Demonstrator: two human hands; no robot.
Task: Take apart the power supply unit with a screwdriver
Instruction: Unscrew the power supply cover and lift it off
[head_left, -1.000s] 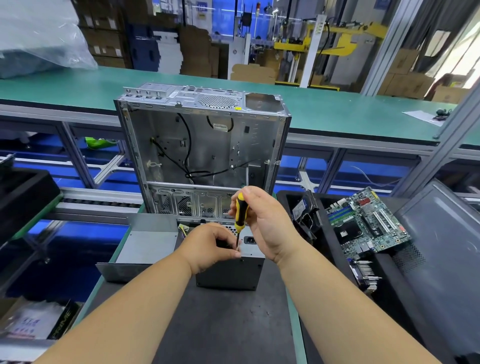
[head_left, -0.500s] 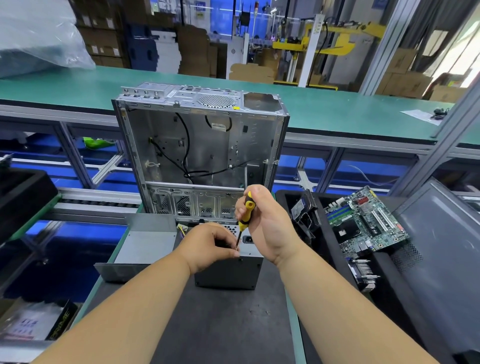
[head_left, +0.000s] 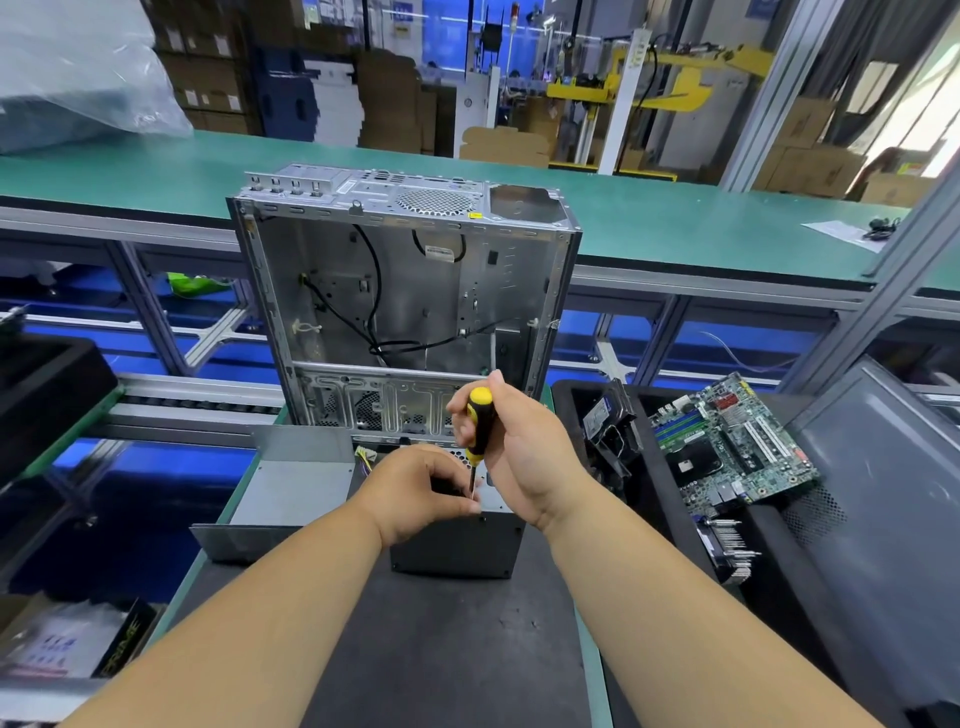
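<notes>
Power supply unit (head_left: 457, 545), a dark metal box, sits on the black mat (head_left: 441, 649) of the table, just in front of the open, upright computer case (head_left: 405, 291). The left hand (head_left: 415, 493) rests on its top, fingers curled and pinching at the screwdriver tip. The right hand (head_left: 524, 457) has its grip clenched around the yellow-and-black screwdriver (head_left: 478, 426), which stands nearly upright, tip down on the unit's top. A circuit board (head_left: 727, 447) lies in a black tray (head_left: 675, 519) to the right.
</notes>
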